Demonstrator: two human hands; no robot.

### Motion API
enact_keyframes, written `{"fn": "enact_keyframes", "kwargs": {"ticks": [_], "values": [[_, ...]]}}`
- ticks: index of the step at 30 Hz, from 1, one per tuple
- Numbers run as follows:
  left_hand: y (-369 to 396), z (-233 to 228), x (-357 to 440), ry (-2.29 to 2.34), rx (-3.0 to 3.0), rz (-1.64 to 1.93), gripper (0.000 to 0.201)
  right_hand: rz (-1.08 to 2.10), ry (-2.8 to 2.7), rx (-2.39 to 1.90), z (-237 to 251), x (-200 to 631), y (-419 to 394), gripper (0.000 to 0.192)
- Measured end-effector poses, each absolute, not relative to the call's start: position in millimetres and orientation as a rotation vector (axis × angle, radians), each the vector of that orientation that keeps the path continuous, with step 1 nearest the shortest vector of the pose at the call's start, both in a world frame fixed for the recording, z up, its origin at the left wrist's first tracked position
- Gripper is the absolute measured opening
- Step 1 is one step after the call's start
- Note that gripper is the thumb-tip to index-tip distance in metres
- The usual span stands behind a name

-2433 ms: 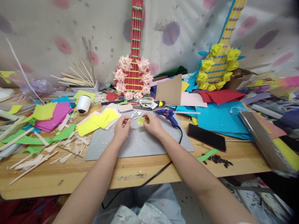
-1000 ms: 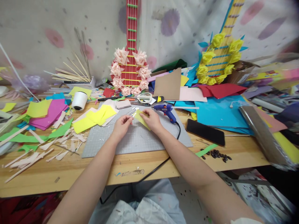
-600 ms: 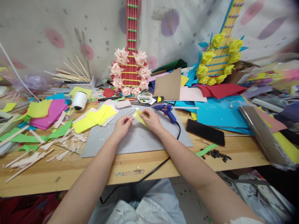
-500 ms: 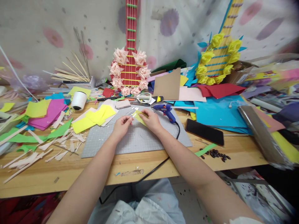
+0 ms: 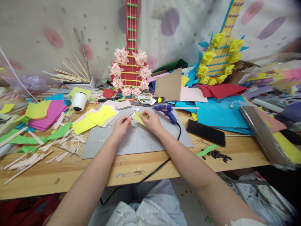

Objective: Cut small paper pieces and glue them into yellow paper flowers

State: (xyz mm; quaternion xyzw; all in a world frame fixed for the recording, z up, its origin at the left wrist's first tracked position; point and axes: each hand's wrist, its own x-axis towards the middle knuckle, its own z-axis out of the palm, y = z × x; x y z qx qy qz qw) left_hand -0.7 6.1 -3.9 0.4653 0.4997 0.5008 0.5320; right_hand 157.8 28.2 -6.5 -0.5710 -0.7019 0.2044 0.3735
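Over the grey cutting mat (image 5: 138, 142), my right hand (image 5: 151, 121) pinches a small piece of yellow paper (image 5: 140, 118). My left hand (image 5: 122, 126) is closed just to its left, thumb and fingertips pressed together; what they pinch is too small to make out. Small white bits (image 5: 135, 110) lie on the mat beyond my fingertips. Right of my right hand rests a blue hot glue gun (image 5: 166, 110) with a glue stick in its back. More yellow paper pieces (image 5: 95, 119) lie to the left, on pale paper.
White-handled scissors (image 5: 145, 99) lie behind the mat. To the right are a black phone (image 5: 206, 133) and dark beads (image 5: 219, 155). Paper scraps (image 5: 67, 144) cover the left side. A red flower-trimmed paper guitar (image 5: 130, 67) stands behind. The glue gun's cord (image 5: 160, 167) crosses the table's front edge.
My left hand has shifted very slightly left and down. The white bit that showed at the yellow paper's edge is no longer distinct. My right hand stays nearly still with the paper.
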Motion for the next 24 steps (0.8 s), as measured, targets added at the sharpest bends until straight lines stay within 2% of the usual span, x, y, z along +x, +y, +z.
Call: {"fn": "enact_keyframes", "kwargs": {"ticks": [10, 24], "values": [[8.7, -12.6, -1.5, 1.33, 1.282, 1.149, 0.025, 0.747, -1.657, -1.373, -11.0, 157.4, 31.8, 0.016], [9.9, -13.6, -2.6, 1.376, 1.329, 1.145, 0.024, 0.745, -1.639, -1.374, -7.8, 157.3, 31.3, 0.016]]}}
